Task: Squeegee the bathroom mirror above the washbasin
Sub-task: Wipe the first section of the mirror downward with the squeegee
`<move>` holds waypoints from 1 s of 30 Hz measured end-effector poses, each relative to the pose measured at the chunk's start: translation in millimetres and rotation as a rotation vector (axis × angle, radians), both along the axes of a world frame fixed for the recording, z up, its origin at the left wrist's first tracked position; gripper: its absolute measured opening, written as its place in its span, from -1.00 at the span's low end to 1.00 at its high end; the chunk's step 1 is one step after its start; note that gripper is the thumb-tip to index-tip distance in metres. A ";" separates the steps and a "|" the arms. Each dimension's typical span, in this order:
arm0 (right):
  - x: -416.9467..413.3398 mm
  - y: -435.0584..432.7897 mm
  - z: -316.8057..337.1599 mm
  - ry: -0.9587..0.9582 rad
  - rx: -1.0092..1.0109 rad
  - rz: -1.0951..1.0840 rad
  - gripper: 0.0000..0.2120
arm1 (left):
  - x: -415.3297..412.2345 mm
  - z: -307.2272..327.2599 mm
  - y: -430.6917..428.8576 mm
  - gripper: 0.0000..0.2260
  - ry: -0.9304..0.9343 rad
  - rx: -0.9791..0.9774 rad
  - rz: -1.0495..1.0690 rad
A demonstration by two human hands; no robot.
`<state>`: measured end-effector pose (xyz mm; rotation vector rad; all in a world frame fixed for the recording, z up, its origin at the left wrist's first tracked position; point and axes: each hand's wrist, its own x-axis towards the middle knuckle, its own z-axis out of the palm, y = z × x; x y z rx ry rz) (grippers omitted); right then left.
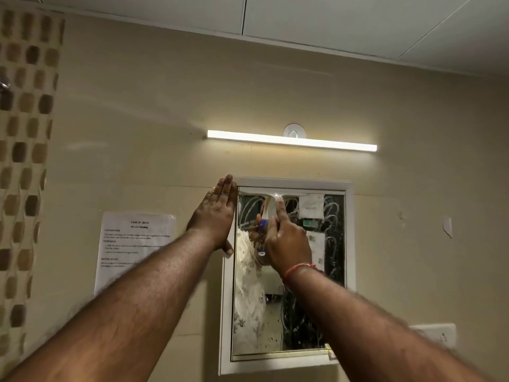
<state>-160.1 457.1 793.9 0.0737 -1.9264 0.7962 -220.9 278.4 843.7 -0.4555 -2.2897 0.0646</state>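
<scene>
The mirror (pixel 300 312) hangs on the beige wall in a white frame (pixel 349 244), its glass streaked with soapy swirls. A white squeegee (pixel 269 205) with a blue band on its handle rests with its blade flat against the glass at the mirror's top edge. My right hand (pixel 286 241) is shut on the squeegee's handle, forefinger stretched up along it. My left hand (pixel 217 213) lies flat, fingers together and pointing up, pressed against the frame's upper left side and holding nothing. The washbasin is out of view.
A lit tube light (pixel 292 141) runs above the mirror. A printed paper sheet (pixel 132 249) is stuck to the wall left of the frame. A white switch plate (pixel 438 334) sits lower right. Brown mosaic tiles (pixel 24 161) cover the far left wall.
</scene>
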 end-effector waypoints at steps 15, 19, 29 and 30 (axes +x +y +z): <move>6.8 2.1 -42.4 -0.027 0.105 -0.118 -0.42 | 8.9 -46.6 3.5 0.60 -0.013 0.124 -0.098; 6.2 5.2 -51.1 -0.043 0.109 -0.132 -0.40 | 9.7 -68.2 4.0 0.64 -0.013 0.153 -0.184; 2.3 3.7 -78.3 -0.052 0.056 -0.119 -0.42 | 4.4 -100.9 -1.3 0.61 -0.013 0.145 -0.290; 3.2 2.5 -82.0 -0.058 0.052 -0.120 -0.42 | 4.0 -102.4 -1.7 0.61 -0.016 0.146 -0.293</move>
